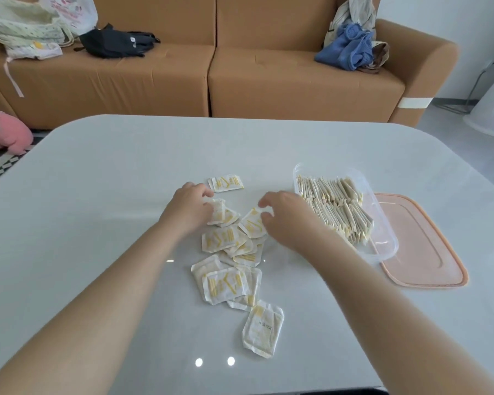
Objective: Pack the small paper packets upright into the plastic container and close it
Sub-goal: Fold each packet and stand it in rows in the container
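Lying nearest on the table [97, 172], pale grey and glossy with rounded corners: one stray packet [263, 327], set apart from the rest.

Next: pile of packets [228, 252], white paper with yellow print, flat and overlapping, a dozen or so still unpacked.

Left hand [188, 209]: fingers curled round a held packet [218, 210] at the pile's far edge.

Right hand [285, 220]: fingers bent over a tilted packet [251, 223]; whether it is pinched or only touched cannot be told.

Plastic container [382, 238]: clear, to the right of the hands, open, with two rows of upright packets [334, 206] and a bare gap at its near end.

Lid [428, 252]: salmon pink, flat on the table, against the container's right side.

Step in hand, by judgement: gathering loose packets; packing well advanced, closing not begun. The next move calls for squaring the gathered packets on edge and sliding them into the gap without toppling the rows.

Beyond: one lone packet [226, 183]; a tan sofa [240, 81] bearing a black bag [114, 42] and blue cloth [345, 49]; a pink toy [6, 132] on the floor.
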### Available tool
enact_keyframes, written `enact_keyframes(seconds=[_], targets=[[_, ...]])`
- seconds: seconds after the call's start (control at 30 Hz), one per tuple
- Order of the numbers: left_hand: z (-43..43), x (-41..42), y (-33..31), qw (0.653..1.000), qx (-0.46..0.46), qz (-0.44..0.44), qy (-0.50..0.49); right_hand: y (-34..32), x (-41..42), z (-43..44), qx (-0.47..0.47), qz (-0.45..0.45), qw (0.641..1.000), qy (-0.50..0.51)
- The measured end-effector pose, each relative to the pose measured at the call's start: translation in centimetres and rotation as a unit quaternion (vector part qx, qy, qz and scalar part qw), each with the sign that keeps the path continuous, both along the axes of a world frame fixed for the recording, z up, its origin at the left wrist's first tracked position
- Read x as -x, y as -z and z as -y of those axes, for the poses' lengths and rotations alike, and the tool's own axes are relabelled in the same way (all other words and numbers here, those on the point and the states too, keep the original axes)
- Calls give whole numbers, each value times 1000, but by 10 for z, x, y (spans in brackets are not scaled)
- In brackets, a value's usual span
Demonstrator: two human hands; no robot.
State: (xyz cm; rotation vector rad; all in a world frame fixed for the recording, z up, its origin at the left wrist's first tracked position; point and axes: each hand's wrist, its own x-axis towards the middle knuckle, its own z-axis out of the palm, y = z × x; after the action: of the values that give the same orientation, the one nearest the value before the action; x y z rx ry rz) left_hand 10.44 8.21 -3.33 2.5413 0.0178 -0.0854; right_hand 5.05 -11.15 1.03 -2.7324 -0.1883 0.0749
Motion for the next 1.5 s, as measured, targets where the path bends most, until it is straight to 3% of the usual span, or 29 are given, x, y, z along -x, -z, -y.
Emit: enact_keyframes(seconds=[0.13,0.37,0.53,0.63,0.8,1.0,1.17,1.3,1.5], targets=[[5,-47,8,996,-76,11,37,23,-34,-17,63,-81,995,-11],[39,-92,1,982,-182,-26,36,21,-65,-16,160,-118,974,-108],[45,-97,-9,971,-193,-128,64,24,-66,-11,201,-143,962,-118],[37,-89,-10,975,-154,-143,67,24,-63,-10,229,-149,954,-125],[12,-57,-20,998,-42,-40,34,17,-42,-6,203,-93,970,-100],[-17,1,-50,998,8,1,54,-13,0,2,184,-26,980,-75],[-22,48,-58,991,54,-70,103,-32,40,10,143,-78,980,-110],[-12,85,-51,969,16,-165,183,-23,68,9,160,-133,966,-155],[4,103,-14,978,-94,-101,157,10,90,5,130,-151,966,-163]])
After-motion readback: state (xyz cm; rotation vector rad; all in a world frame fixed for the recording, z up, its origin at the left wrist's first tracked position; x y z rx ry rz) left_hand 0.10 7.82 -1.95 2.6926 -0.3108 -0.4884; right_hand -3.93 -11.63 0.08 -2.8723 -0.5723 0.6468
